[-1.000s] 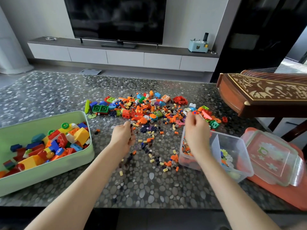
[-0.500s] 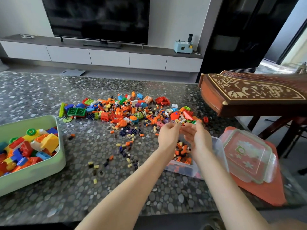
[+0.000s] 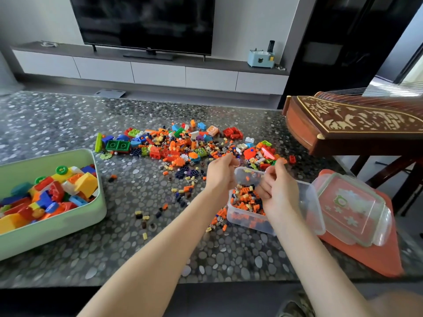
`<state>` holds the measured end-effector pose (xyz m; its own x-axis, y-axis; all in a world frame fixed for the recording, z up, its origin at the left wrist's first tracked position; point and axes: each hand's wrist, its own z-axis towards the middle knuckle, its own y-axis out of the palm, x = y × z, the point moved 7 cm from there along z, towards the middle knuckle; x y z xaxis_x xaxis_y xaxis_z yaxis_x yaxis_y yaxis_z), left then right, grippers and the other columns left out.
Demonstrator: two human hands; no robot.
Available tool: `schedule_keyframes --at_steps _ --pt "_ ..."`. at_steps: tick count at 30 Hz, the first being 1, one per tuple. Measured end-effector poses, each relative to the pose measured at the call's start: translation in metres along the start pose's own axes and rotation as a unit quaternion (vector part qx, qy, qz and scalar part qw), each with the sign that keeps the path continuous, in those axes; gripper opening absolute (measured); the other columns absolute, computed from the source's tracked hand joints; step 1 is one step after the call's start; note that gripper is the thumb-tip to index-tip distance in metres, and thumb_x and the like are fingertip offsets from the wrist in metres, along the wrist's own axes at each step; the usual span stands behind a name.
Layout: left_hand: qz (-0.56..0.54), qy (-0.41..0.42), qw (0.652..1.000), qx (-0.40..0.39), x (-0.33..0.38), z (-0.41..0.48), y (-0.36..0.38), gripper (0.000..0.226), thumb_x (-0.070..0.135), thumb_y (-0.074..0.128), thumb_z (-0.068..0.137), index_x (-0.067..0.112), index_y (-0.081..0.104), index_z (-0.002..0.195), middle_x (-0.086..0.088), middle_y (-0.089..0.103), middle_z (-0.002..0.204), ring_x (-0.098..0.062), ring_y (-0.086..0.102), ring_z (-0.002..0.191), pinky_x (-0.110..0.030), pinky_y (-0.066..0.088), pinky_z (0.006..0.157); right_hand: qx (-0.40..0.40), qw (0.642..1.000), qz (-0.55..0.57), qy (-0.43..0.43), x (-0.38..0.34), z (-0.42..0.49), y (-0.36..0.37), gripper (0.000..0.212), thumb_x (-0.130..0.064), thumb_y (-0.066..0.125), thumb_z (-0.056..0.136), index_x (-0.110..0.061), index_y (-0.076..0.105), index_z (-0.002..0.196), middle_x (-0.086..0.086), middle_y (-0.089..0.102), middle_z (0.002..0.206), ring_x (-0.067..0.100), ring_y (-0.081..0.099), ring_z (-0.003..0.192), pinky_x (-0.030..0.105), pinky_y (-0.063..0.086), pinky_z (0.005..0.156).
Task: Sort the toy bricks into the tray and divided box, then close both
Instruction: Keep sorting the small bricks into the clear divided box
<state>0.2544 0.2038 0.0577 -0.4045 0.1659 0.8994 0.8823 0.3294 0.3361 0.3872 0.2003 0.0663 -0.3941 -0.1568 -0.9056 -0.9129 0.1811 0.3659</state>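
Observation:
A pile of mixed toy bricks (image 3: pixel 183 147) lies mid-table, with small ones scattered (image 3: pixel 185 191) in front of it. At the left, the green tray (image 3: pixel 68 227) holds large bricks. The clear divided box (image 3: pixel 313 202) stands right of centre, its near-left compartment full of small orange, tan and dark bricks. My left hand (image 3: pixel 219 175) hovers at the box's far-left corner with its fingertips pinched together on small bricks. My right hand (image 3: pixel 278 191) is over the box's middle, back to the camera with fingers curled; what it holds is hidden.
The box's clear lid (image 3: pixel 352 207) lies on a flat orange-red lid (image 3: pixel 377 259) at the table's right edge. A carved wooden zither (image 3: pixel 354 124) overhangs the far-right corner. A TV (image 3: pixel 146 21) and low cabinet stand beyond the table.
My left hand has come from the scattered small bricks over to the box. My right hand has drawn back from the pile to above the box. The view has shifted.

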Motion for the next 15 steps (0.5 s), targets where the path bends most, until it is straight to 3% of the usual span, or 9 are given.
schedule_keyframes --at_steps 2,4,6,7,9,10,12,15 --pt "-0.026 0.018 0.999 0.008 0.011 -0.005 -0.020 0.032 0.019 0.041 0.098 0.011 0.051 0.068 0.006 0.026 0.044 -0.009 0.017 0.037 -0.020 0.012 0.039 -0.067 0.992 -0.104 -0.025 0.013 -0.023 0.011 0.041 -0.032 0.043 0.099 -0.011 0.056 0.067 -0.003 0.035 0.045 0.010 0.029 0.038 0.024 0.024 0.041" --pt "0.017 0.067 0.997 0.037 0.023 -0.014 -0.055 0.034 0.021 0.042 0.098 0.010 0.054 0.068 0.004 0.031 0.046 -0.010 0.021 0.039 -0.021 0.016 0.041 -0.148 0.954 -0.234 -0.113 0.027 -0.052 0.020 0.033 -0.024 0.046 0.099 -0.012 0.067 0.077 0.000 0.060 0.060 0.013 0.054 0.054 0.026 0.043 0.054" --pt "0.135 0.130 0.979 0.079 0.033 -0.031 -0.096 0.035 0.028 0.044 0.097 0.010 0.058 0.069 0.002 0.042 0.051 -0.012 0.034 0.044 -0.025 0.027 0.046 -0.245 0.858 -0.390 -0.229 0.054 -0.078 0.031 0.024 -0.022 0.047 0.099 -0.014 0.070 0.101 0.000 0.071 0.100 0.004 0.061 0.094 0.019 0.047 0.084" --pt "0.212 0.157 0.959 0.102 0.035 -0.042 -0.116 0.036 0.034 0.045 0.095 0.010 0.061 0.073 0.000 0.051 0.058 -0.014 0.043 0.051 -0.028 0.034 0.054 -0.276 0.801 -0.452 -0.279 0.069 -0.087 0.037 0.028 -0.024 0.046 0.099 -0.014 0.066 0.115 -0.003 0.064 0.120 -0.003 0.050 0.114 0.012 0.037 0.099" --pt "0.390 0.205 0.890 0.120 0.031 -0.064 -0.148 0.047 0.055 0.040 0.087 0.016 0.066 0.091 0.001 0.064 0.086 -0.017 0.057 0.082 -0.033 0.040 0.076 -0.312 0.699 -0.537 -0.355 0.096 -0.090 0.043 0.043 -0.030 0.037 0.099 -0.008 0.054 0.132 -0.004 0.043 0.141 0.000 0.028 0.134 0.013 0.012 0.114" --pt "0.484 0.221 0.840 0.105 0.024 -0.074 -0.157 0.057 0.065 0.033 0.082 0.024 0.065 0.105 0.003 0.063 0.107 -0.016 0.054 0.103 -0.031 0.038 0.087 -0.306 0.664 -0.568 -0.377 0.104 -0.085 0.043 0.049 -0.032 0.032 0.099 -0.005 0.048 0.136 -0.002 0.035 0.146 0.008 0.022 0.140 0.017 0.004 0.116" --pt "0.630 0.216 0.744 0.055 0.002 -0.088 -0.174 0.077 0.081 0.019 0.073 0.042 0.042 0.135 0.004 0.039 0.144 -0.019 0.029 0.136 -0.033 0.026 0.108 -0.274 0.635 -0.618 -0.374 0.108 -0.073 0.043 0.053 -0.034 0.025 0.101 -0.005 0.030 0.146 -0.001 0.015 0.153 0.014 0.008 0.146 0.020 -0.005 0.117" --pt "0.736 0.167 0.656 0.019 -0.030 -0.092 -0.194 0.097 0.095 -0.002 0.057 0.050 -0.005 0.143 -0.003 -0.004 0.159 -0.026 -0.012 0.145 -0.043 0.001 0.117 -0.273 0.623 -0.649 -0.340 0.108 -0.062 0.042 0.061 -0.042 0.018 0.099 -0.009 0.011 0.150 -0.006 -0.002 0.155 0.004 -0.012 0.141 0.015 -0.012 0.111"
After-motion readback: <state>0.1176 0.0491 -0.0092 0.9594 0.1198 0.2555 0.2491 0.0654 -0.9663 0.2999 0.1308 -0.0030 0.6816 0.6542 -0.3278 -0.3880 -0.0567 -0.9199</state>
